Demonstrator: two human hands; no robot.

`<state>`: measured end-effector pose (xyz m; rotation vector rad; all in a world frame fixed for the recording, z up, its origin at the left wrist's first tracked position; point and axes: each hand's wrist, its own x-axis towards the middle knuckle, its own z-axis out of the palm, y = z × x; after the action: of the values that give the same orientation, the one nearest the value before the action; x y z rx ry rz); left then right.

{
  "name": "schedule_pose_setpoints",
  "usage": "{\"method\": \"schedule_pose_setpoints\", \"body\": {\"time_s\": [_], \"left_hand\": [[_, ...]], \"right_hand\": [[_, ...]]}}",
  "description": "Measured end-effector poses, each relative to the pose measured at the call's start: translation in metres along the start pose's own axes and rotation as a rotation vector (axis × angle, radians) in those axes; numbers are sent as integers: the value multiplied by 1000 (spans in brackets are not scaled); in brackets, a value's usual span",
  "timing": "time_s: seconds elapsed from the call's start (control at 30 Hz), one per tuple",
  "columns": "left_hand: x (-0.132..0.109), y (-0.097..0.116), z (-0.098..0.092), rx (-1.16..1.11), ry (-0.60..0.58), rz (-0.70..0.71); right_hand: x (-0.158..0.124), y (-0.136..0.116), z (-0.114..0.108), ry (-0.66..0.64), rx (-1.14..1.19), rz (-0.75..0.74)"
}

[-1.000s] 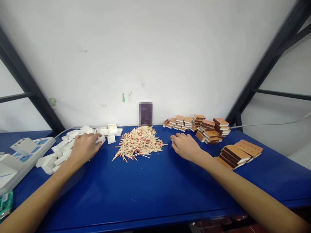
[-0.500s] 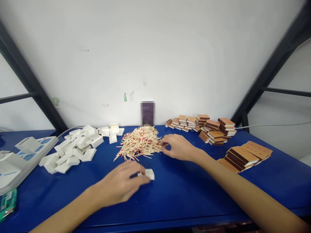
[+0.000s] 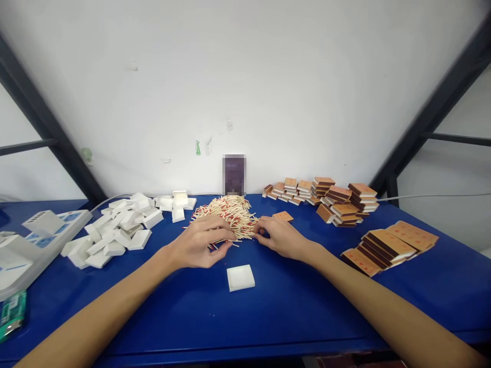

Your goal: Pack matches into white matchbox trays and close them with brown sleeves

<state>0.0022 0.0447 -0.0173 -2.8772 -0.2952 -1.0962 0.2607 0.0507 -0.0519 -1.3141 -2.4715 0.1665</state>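
Observation:
A heap of red-tipped matches point(image 3: 240, 214) lies at the middle back of the blue table. My left hand point(image 3: 205, 240) is at its front left edge, thumb and fingers curved and slightly apart, with loose matches between and under them. At the right edge of the heap, my right hand point(image 3: 280, 236) has its thumb and fingertips pinched together on matches, which the fingers mostly hide. In front of the heap, between my forearms, a white matchbox tray point(image 3: 241, 277) lies on the table. Just behind my right hand is an orange-topped matchbox cover point(image 3: 283, 216).
White trays point(image 3: 115, 232) are piled at left, beside a white power strip point(image 3: 63, 230) and a green packet point(image 3: 13, 312). Filled-looking matchboxes point(image 3: 339, 204) are stacked at the back right. Flat matchbox covers point(image 3: 391, 245) lie at right. A pixelated dark panel point(image 3: 234, 174) stands behind the matches.
My left hand has let go of the white tray and moved up to the matches. The right hand stays at the heap's edge; an orange cover now shows behind it.

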Motion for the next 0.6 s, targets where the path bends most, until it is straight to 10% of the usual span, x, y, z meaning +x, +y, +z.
{"method": "schedule_pose_setpoints", "body": {"time_s": [0.6], "left_hand": [[-17, 8, 5, -37, -286, -149]], "right_hand": [[-8, 1, 7, 44, 85, -6]]}}
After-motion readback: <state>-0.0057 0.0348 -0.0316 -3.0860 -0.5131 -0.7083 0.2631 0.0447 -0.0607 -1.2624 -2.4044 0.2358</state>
